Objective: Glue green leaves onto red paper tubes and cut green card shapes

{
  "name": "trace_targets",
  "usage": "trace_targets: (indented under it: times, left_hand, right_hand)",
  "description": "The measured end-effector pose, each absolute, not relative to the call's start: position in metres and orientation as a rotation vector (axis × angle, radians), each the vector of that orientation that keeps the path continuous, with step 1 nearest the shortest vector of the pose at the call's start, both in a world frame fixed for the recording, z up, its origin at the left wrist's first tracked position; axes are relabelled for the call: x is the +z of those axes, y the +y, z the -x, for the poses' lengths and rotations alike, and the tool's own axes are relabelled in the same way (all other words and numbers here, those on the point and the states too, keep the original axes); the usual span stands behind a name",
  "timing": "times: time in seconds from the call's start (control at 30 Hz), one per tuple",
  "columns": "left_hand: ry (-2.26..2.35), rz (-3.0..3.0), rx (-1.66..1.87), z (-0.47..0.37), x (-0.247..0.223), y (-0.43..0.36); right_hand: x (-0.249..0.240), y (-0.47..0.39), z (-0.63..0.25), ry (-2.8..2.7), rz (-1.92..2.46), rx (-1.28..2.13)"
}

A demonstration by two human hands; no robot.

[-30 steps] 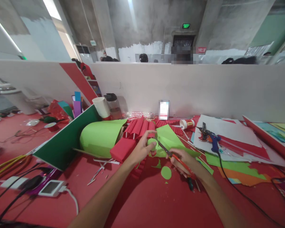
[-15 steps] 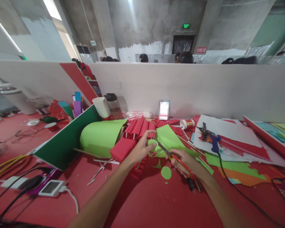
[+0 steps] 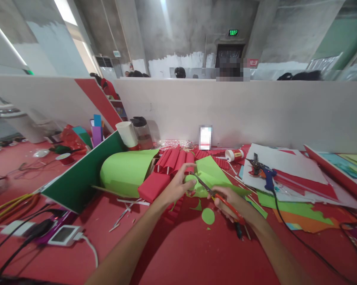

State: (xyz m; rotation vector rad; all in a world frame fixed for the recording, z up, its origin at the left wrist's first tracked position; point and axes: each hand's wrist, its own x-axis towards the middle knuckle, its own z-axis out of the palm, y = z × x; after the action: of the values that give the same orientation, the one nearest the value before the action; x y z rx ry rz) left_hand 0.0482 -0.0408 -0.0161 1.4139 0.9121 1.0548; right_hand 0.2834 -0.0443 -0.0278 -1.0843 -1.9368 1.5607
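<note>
My left hand (image 3: 178, 186) pinches a small piece of light green paper (image 3: 191, 179) between thumb and fingers. In my right hand (image 3: 230, 198) is a pair of scissors (image 3: 202, 183) with orange-red handles, its blades pointing at that piece. Whether the blades are fully closed is hard to see. Below the hands a cut green paper circle (image 3: 208, 216) lies flat on the red table (image 3: 208, 257), beside a curved green scrap (image 3: 198, 205). A larger green sheet (image 3: 213, 171) lies behind the scissors. Red pleated paper (image 3: 169, 158) and a red paper-covered block (image 3: 153, 187) sit by my left hand.
A green rolled sheet (image 3: 125, 172) and a dark green board (image 3: 86, 174) stand to the left. At right, a blue glue gun (image 3: 267, 176) rests on papers, its cable trailing forward. A white tub (image 3: 234, 154) and a phone (image 3: 206, 137) are near the partition (image 3: 255, 111).
</note>
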Motion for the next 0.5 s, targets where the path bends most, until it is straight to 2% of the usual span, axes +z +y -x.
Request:
trace_targets:
  times: [0.5]
  left_hand:
    - [0.941, -1.457, 0.988, -0.045, -0.018, -0.039]
  right_hand:
    - [-0.023, -0.045, -0.283, -1.922, 1.126, 1.551]
